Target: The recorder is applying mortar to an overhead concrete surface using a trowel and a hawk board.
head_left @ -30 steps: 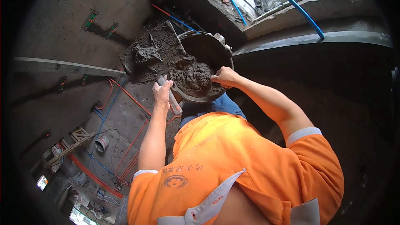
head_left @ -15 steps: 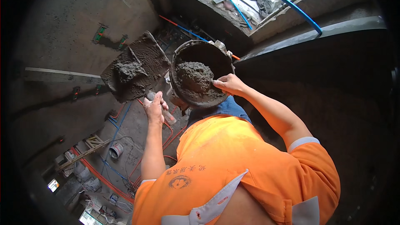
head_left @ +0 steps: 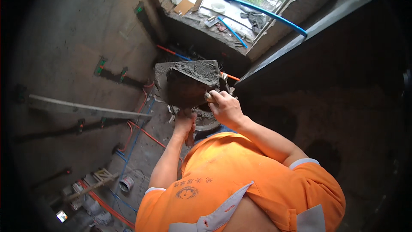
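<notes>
My left hand (head_left: 184, 122) is wrapped round the handle of a mortar-smeared hawk (head_left: 160, 80), a flat square board held in front of me. Wet grey mortar (head_left: 204, 72) lies along its far side. Closed on a short trowel handle, my right hand (head_left: 227, 109) is at the board's right edge. The dark trowel blade (head_left: 184, 88) lies over the hawk, against the mortar; where exactly it touches is hard to see. Below the board stands a round bucket (head_left: 210, 125) with mortar in it, mostly hidden by the hawk and my hands.
A window ledge (head_left: 193, 19) ahead holds a white bowl, a small trowel and scraps. A blue pipe (head_left: 240, 1) arches before the window. Along the left wall runs a pale strip (head_left: 86, 107). Red and blue conduits and a white bucket (head_left: 126, 184) are on the floor.
The hawk has moved right, from beside the bucket to over it. My right hand has lifted the trowel out of the bucket's mortar and brought it onto the hawk.
</notes>
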A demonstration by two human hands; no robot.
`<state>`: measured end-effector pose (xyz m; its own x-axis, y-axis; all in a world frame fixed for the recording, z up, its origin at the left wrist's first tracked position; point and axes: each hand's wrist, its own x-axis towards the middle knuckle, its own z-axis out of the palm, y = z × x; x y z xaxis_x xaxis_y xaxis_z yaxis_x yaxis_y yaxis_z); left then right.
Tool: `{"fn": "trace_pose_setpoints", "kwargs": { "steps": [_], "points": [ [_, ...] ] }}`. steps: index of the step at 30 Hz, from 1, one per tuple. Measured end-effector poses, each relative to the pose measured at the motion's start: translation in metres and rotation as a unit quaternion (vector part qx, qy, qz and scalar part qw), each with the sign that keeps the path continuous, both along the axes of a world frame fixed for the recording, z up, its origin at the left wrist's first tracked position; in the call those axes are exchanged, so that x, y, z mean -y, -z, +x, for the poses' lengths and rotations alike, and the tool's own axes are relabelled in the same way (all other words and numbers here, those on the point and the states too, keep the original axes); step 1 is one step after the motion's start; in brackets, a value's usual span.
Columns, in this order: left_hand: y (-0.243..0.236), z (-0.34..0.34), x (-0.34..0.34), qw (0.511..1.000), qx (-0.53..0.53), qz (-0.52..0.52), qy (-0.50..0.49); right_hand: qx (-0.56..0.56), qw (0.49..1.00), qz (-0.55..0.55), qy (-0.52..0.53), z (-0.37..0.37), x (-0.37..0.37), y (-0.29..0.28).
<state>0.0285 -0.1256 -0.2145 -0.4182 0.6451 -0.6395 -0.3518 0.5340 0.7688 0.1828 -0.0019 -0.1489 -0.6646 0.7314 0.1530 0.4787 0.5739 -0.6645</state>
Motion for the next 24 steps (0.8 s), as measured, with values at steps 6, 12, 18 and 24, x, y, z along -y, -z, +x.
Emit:
{"fn": "trace_pose_setpoints", "kwargs": {
  "steps": [6, 12, 18, 24],
  "points": [
    [-0.028, 0.02, -0.034, 0.999, 0.034, 0.025, 0.031, 0.004, 0.99, 0.093, 0.102, 0.053, -0.032, -0.073],
    [-0.067, 0.039, -0.066, 0.994, 0.048, 0.047, 0.081, 0.208, 0.969, 0.021, 0.131, 0.064, -0.004, -0.098],
    [-0.127, 0.04, -0.062, 0.988, 0.066, 0.077, 0.119, -0.117, 0.964, -0.062, 0.233, 0.075, 0.034, -0.166],
    [-0.176, 0.046, -0.049, 0.972, 0.021, 0.101, 0.213, -0.427, 0.589, -0.669, 0.154, 0.072, 0.079, -0.17]
  ]
}}
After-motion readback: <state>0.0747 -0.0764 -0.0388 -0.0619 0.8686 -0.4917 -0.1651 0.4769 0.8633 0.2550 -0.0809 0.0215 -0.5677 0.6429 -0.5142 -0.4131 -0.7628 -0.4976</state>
